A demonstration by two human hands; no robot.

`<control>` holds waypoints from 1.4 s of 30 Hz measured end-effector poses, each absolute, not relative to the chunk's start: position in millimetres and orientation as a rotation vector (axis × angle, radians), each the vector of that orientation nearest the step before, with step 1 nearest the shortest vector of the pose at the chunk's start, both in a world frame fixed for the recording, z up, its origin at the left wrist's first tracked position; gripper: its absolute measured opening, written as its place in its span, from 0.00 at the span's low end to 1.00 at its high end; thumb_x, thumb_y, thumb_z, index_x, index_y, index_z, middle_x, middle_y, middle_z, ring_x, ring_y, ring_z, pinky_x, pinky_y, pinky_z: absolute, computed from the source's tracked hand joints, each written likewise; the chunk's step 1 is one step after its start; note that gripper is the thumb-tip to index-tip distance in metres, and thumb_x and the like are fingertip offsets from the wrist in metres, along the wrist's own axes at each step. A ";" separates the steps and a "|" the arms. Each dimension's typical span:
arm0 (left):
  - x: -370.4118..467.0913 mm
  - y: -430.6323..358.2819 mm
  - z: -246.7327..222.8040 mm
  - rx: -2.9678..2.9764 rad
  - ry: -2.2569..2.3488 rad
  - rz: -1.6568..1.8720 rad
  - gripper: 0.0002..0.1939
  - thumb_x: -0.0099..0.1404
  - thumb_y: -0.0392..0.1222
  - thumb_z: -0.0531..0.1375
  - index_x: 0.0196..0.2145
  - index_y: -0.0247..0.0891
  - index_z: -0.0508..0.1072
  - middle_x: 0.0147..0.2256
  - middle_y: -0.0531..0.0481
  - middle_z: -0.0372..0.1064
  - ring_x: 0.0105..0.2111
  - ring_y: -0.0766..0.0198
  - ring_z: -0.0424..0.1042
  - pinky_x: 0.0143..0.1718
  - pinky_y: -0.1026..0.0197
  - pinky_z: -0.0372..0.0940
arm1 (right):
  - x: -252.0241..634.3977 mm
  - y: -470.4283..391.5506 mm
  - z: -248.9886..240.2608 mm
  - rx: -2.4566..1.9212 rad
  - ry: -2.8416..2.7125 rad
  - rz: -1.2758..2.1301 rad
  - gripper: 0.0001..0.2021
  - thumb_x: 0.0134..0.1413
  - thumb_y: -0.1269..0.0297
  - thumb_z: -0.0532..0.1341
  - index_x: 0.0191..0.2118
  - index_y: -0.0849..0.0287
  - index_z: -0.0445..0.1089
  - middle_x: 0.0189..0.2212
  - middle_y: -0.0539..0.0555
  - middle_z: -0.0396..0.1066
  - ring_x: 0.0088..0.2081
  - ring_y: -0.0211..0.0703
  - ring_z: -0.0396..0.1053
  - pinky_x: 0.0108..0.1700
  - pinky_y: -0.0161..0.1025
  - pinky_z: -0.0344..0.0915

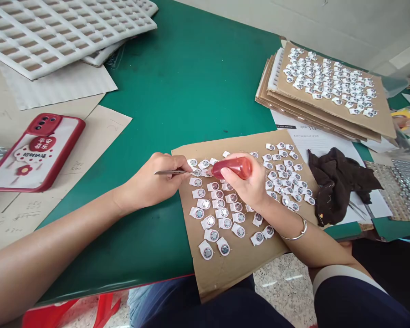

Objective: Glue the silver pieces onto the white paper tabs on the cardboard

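Note:
Pinched in my left hand (155, 180) is a thin metal tool that looks like tweezers (167, 172), its front end at a small white piece near the cardboard's upper left. My right hand (254, 184) is wrapped round a translucent red squeeze bottle (238, 167), tilted with its narrow end toward the tweezers' tip. Below both hands lies a brown cardboard sheet (239, 269) bearing several rows of small white tabs with round silvery centres (222, 212). My right hand and the bottle hide part of those rows.
A phone in a red case (37, 152) lies on paper at left, below white foam grids (64, 34). Stacked cardboard sheets (323, 118) with more tabs stand at back right. A dark cloth (335, 182) lies right of my sheet, on the green table (205, 91).

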State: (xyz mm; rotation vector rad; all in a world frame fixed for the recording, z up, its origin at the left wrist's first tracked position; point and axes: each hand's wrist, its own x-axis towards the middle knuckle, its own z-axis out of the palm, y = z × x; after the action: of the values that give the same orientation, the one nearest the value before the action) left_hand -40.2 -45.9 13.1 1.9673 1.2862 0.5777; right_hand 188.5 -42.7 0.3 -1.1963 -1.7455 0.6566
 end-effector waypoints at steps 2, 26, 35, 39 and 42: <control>-39.7 -45.6 12.7 1.972 1.288 0.580 0.07 0.59 0.37 0.56 0.33 0.38 0.74 0.32 0.50 0.74 0.29 0.64 0.71 0.27 0.64 0.63 | 188.1 -42.2 -0.3 -1.197 -1.745 0.659 0.10 0.45 0.59 0.65 0.34 0.57 0.69 0.31 0.50 0.73 0.33 0.39 0.72 0.37 0.38 0.69; -39.6 -45.4 11.8 1.977 1.281 0.613 0.06 0.60 0.37 0.56 0.32 0.38 0.74 0.31 0.48 0.74 0.27 0.64 0.71 0.25 0.64 0.62 | 187.8 -43.0 -1.8 -1.179 -1.799 0.705 0.11 0.46 0.59 0.65 0.36 0.54 0.67 0.33 0.49 0.71 0.35 0.39 0.70 0.37 0.38 0.68; -39.6 -44.9 11.8 1.973 1.279 0.606 0.06 0.59 0.37 0.56 0.31 0.38 0.73 0.31 0.49 0.74 0.27 0.64 0.71 0.25 0.64 0.62 | 188.2 -44.2 -1.2 -1.164 -1.806 0.729 0.11 0.47 0.59 0.65 0.37 0.54 0.66 0.33 0.50 0.70 0.35 0.39 0.70 0.38 0.39 0.69; -39.7 -45.0 11.4 1.980 1.273 0.626 0.06 0.59 0.37 0.56 0.31 0.39 0.73 0.30 0.49 0.74 0.27 0.64 0.71 0.25 0.63 0.62 | 188.0 -44.6 0.1 -1.174 -1.814 0.739 0.11 0.47 0.59 0.64 0.36 0.54 0.66 0.33 0.50 0.70 0.34 0.39 0.70 0.37 0.39 0.69; -39.8 -45.0 11.3 1.979 1.270 0.634 0.06 0.59 0.37 0.56 0.30 0.39 0.73 0.30 0.49 0.74 0.27 0.64 0.71 0.25 0.64 0.62 | 187.6 -45.0 0.9 -1.178 -1.819 0.731 0.11 0.47 0.58 0.64 0.36 0.54 0.66 0.33 0.50 0.71 0.34 0.39 0.70 0.38 0.40 0.69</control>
State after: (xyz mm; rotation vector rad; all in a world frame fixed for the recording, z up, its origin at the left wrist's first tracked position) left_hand -39.8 -45.0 11.3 1.9789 1.2698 0.6336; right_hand 187.6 -45.0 0.9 -1.1783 -1.8191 0.7310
